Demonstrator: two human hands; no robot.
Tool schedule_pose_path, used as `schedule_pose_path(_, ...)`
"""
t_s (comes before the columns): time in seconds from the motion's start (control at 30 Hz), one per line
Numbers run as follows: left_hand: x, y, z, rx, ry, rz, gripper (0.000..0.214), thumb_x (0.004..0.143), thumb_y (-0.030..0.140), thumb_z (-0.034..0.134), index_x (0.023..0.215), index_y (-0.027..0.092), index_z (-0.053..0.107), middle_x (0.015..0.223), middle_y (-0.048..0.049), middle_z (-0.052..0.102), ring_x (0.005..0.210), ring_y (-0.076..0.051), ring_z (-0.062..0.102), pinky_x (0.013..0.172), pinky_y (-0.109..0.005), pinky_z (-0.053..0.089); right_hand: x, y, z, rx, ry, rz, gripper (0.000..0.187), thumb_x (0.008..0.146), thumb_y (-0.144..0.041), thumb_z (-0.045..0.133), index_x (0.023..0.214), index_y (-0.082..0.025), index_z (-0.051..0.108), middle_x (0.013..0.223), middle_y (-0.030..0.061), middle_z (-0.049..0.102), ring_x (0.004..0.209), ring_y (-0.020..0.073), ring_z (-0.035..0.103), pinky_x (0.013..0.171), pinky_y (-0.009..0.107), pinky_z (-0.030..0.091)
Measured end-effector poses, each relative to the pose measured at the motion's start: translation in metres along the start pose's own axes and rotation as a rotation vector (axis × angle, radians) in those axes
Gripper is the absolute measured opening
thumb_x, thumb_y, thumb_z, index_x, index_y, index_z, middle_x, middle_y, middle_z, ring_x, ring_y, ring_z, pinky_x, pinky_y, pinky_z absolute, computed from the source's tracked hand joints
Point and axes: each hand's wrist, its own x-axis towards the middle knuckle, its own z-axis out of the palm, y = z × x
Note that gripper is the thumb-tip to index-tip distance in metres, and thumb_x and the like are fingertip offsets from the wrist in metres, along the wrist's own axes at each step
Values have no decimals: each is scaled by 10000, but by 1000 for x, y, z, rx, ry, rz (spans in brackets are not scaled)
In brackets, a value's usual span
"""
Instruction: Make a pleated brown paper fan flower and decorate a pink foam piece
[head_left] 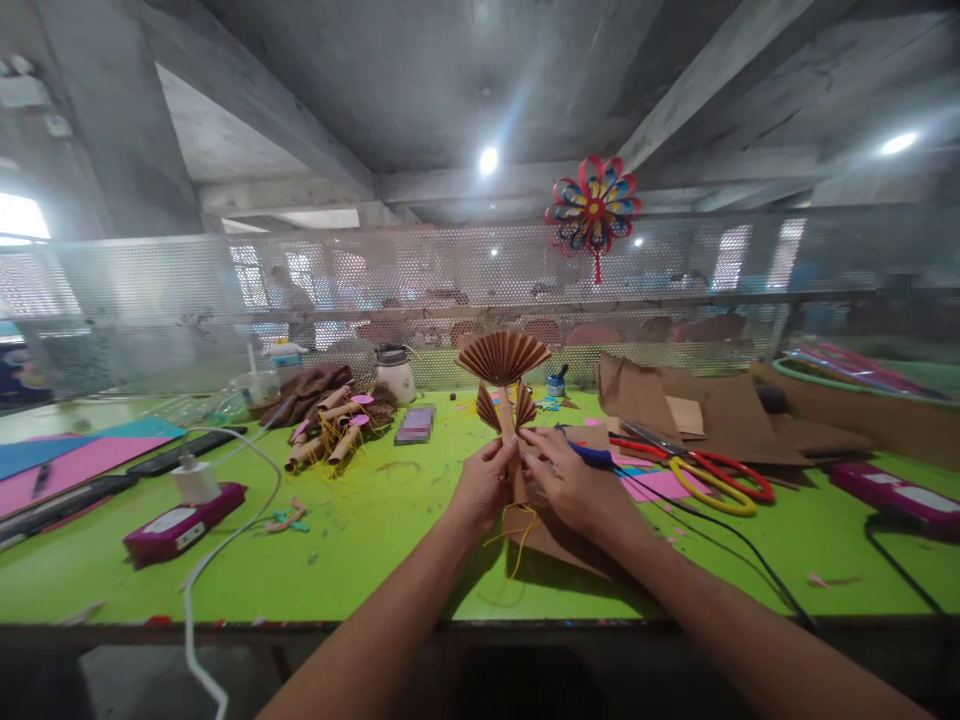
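Observation:
In front of me a brown paper tube (519, 486) stands nearly upright, pinched between both hands. A wide pleated paper fan (504, 357) tops it, and smaller pleated fans (489, 410) flare out at its two sides. Yellow thread (517, 545) dangles from its lower end. My left hand (484, 485) is closed on the tube's left side, thumb and fingertips against it. From the right, my right hand (564, 480) grips the same tube with its fingertips. A brown paper sheet (559, 545) lies underneath. Just behind my right hand is a blue-handled tool (590, 455) with a black cord.
Scissors with red and yellow handles (712, 480) lie right, by brown cardboard (724, 415). Several paper tubes with yellow threads (326, 425) are piled left. Purple power strips (184, 522) sit at both sides, a white cable (225, 550) crossing the front edge. A white jar (395, 375) stands behind.

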Motion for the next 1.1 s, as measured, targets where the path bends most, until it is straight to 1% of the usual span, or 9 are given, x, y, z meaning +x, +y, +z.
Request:
schedule_pose_path(0.07, -2, 0, 3, 3, 3, -11, 339, 638, 307, 763, 902, 122, 658, 767, -40, 650, 657, -114, 598, 663, -242, 505, -3, 3, 1, -32, 23, -55, 375, 856, -322, 451, 1203, -261, 579, 1230, 80, 566, 1122, 270, 507, 844, 367, 478)
schedule_pose_path(0.13, -4, 0, 4, 27, 9, -15, 372, 627, 331, 766, 919, 127, 658, 804, -55, 664, 679, -131, 610, 663, -251, 501, -5, 6, 3, -54, 36, -79, 384, 842, -305, 472, 1208, -271, 581, 1216, 89, 572, 1094, 283, 523, 827, 369, 484)
schedule_pose_path(0.27, -3, -2, 3, 97, 7, -6, 412, 630, 385, 752, 944, 138, 653, 805, -59, 666, 644, -139, 608, 589, -247, 481, -7, 5, 5, -95, 46, -89, 412, 830, -255, 468, 1230, -278, 566, 1196, 84, 575, 1029, 261, 564, 819, 343, 480)
schedule_pose_path(0.5, -1, -5, -1, 146, 22, 12, 434, 628, 423, 743, 943, 136, 662, 756, -56, 662, 641, -142, 611, 575, -233, 460, -8, 2, 7, -158, 34, -36, 453, 835, -231, 422, 1273, -281, 526, 1208, 63, 564, 923, 218, 604, 771, 288, 471)
schedule_pose_path(0.67, 0, -5, -1, 125, -1, 18, 421, 645, 403, 737, 962, 139, 655, 781, -65, 669, 673, -146, 621, 614, -241, 476, -9, 3, 9, -134, 43, -36, 441, 832, -228, 423, 1256, -261, 538, 1224, 76, 553, 929, 230, 601, 754, 297, 474)
schedule_pose_path(0.77, 3, -5, -4, 124, 39, 45, 392, 631, 393, 747, 901, 127, 649, 693, -39, 643, 608, -125, 602, 610, -242, 487, -8, 3, 12, -77, 86, -49, 410, 823, -229, 442, 1211, -244, 571, 1209, 94, 561, 983, 252, 577, 804, 335, 468)
schedule_pose_path(0.87, 4, -5, -4, 143, 115, 74, 367, 611, 376, 760, 830, 111, 628, 602, -10, 598, 560, -111, 584, 614, -248, 499, -3, 8, 17, 53, 166, -16, 341, 816, -217, 439, 1105, -204, 621, 1115, 112, 596, 1014, 250, 552, 857, 372, 453)
schedule_pose_path(0.97, 2, -3, -3, 215, 151, 105, 362, 606, 375, 759, 803, 107, 616, 569, -1, 577, 532, -108, 574, 557, -231, 484, 3, 16, 22, 194, 251, 69, 262, 816, -229, 451, 990, -173, 638, 958, 106, 620, 904, 227, 569, 815, 375, 466)
schedule_pose_path(1.1, 1, -2, 1, 322, 157, 170, 384, 598, 366, 762, 843, 104, 625, 608, -16, 605, 519, -112, 578, 493, -214, 454, 7, 23, 22, 305, 257, 116, 193, 818, -264, 486, 894, -167, 635, 861, 85, 621, 825, 203, 568, 760, 343, 463)
